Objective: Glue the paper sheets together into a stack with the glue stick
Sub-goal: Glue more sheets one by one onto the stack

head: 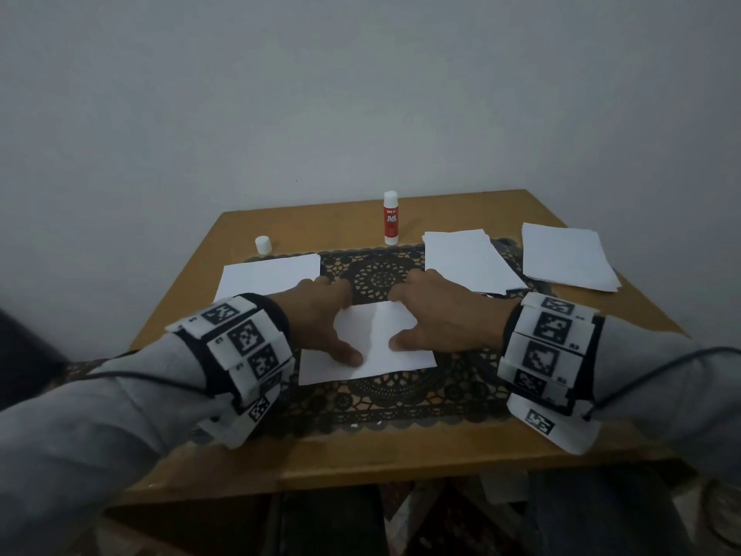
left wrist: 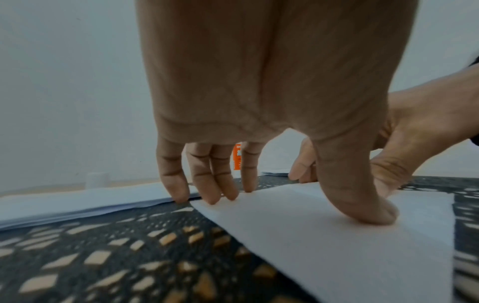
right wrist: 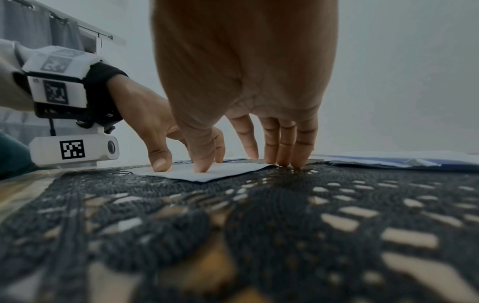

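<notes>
Room: plain pale wall (head: 361,94) behind a small wooden table (head: 361,459) pushed close to it; dim light.
Surface: dark lace mat (head: 381,399) lies across the middle of the table, wood showing through its holes.
Sheet under the hands: white paper sheet (head: 373,343) lies flat on the near middle of the mat, slightly askew.
Left hand: left hand (head: 320,315) rests on the sheet's left part, thumb pressing down on the paper, straight fingers touching its far edge and the mat; nothing is gripped.
Right hand: right hand (head: 441,315) mirrors it on the right part, thumb on the paper, fingertips (right wrist: 285,162) at the far edge; fingers extended, not curled around anything.
Glue stick: red and white glue stick (head: 391,218) stands upright at the far middle of the table, well apart from both hands, uncapped.
Cap: white cap (head: 263,244) stands alone at the far left.
Other paper: left pile (head: 264,274) just beyond the left hand; middle pile (head: 465,258) beyond the right hand; right pile (head: 565,258) near the right edge.
Wrists: marker bands (head: 545,347) over grey sleeves (head: 80,427).
</notes>
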Motion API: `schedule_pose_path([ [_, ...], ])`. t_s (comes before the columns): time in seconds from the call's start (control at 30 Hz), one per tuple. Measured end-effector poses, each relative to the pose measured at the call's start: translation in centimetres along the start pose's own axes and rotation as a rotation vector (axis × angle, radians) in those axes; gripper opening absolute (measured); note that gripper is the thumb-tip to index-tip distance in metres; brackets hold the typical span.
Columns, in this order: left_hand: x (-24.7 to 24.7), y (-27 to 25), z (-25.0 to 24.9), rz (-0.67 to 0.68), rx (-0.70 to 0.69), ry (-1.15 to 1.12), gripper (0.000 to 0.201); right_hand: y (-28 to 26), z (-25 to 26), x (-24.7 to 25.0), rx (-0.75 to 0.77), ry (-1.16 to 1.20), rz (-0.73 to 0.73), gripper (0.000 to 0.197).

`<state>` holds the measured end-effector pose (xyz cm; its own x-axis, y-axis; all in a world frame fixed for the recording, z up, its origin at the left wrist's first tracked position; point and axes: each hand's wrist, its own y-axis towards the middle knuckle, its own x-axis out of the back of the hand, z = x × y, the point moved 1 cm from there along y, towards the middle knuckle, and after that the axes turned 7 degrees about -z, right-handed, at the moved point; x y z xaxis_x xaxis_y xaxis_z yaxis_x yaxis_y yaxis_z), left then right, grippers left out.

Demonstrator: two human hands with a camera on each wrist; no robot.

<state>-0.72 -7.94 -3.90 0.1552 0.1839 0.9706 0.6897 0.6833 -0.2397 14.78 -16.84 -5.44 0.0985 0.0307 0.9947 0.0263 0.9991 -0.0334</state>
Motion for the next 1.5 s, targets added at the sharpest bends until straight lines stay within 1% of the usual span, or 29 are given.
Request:
schedule_pose_path([
  [0.13,0.1,-0.1,0.4,-0.019,-0.021,-0.030,0.072,0.0,0.1,0.1,-0.001,0.008,-0.006,0.063],
  [0.23,0.2,0.0,0.7,-0.017,-0.040,-0.047,0.074,0.1,0.1,0.0,0.009,0.037,-0.024,0.062],
  [0.37,0.0,0.4,1.1,-0.017,-0.050,-0.065,0.077,0.0,0.4,0.1,0.042,0.153,-0.073,0.057],
  [0.53,-0.1,0.2,1.7,-0.051,-0.024,-0.189,0.069,-0.1,0.5,0.3,0.045,0.299,-0.130,0.043],
  [0.67,-0.1,-0.2,2.1,-0.084,-0.030,-0.162,0.061,-0.3,0.4,0.3,0.046,0.382,-0.162,0.032],
  [0.77,-0.4,-0.5,2.4,-0.128,-0.042,-0.191,0.060,-0.5,0.5,0.6,0.047,0.415,-0.189,0.031],
  [0.8,-0.5,-0.6,2.4,-0.152,-0.052,-0.202,0.052,-0.5,0.4,0.7,0.052,0.435,-0.203,0.031],
  [0.9,-0.1,-1.0,2.6,-0.282,-0.108,-0.238,0.012,-0.5,-0.1,1.0,0.037,0.529,-0.235,0.037],
  [0.93,0.2,-1.2,2.9,-0.323,-0.126,-0.260,0.009,-0.5,-0.2,1.1,0.021,0.563,-0.239,0.039],
  [0.97,0.5,-1.5,3.2,-0.360,-0.147,-0.282,0.013,-0.3,-0.4,1.2,-0.005,0.614,-0.239,0.041],
  [1.03,1.5,-1.9,3.8,-0.405,-0.162,-0.350,0.010,-0.1,-0.6,1.6,-0.067,0.774,-0.243,0.036],
  [1.07,2.0,-2.1,4.3,-0.415,-0.156,-0.368,0.008,0.1,-0.4,1.9,-0.099,0.842,-0.254,0.029],
  [1.13,2.8,-2.2,5.5,-0.441,-0.152,-0.394,0.016,1.0,0.2,2.7,-0.143,0.915,-0.278,0.010],
  [1.17,3.0,-2.1,6.3,-0.451,-0.153,-0.407,0.021,1.5,0.6,3.0,-0.158,0.944,-0.275,0.009],
  [1.2,3.2,-2.0,7.0,-0.455,-0.144,-0.418,0.023,2.1,1.1,3.3,-0.174,0.971,-0.270,0.013],
  [1.23,3.2,-1.8,7.7,-0.454,-0.132,-0.429,0.021,2.8,1.5,3.4,-0.186,0.984,-0.266,0.015],
  [1.3,3.1,-1.7,8.6,-0.443,-0.088,-0.429,0.015,4.3,2.4,3.5,-0.182,0.934,-0.279,0.017],
  [1.4,3.1,-1.2,10.3,-0.417,-0.009,-0.434,0.016,6.6,3.6,3.6,-0.165,0.888,-0.285,0.019],
  [1.43,3.1,-1.0,11.1,-0.408,0.029,-0.465,0.018,7.4,3.8,3.5,-0.170,0.905,-0.280,0.016],
  [1.5,2.9,-0.6,12.9,-0.365,0.149,-0.607,0.022,8.9,4.1,3.2,-0.212,0.972,-0.263,0.014],
])
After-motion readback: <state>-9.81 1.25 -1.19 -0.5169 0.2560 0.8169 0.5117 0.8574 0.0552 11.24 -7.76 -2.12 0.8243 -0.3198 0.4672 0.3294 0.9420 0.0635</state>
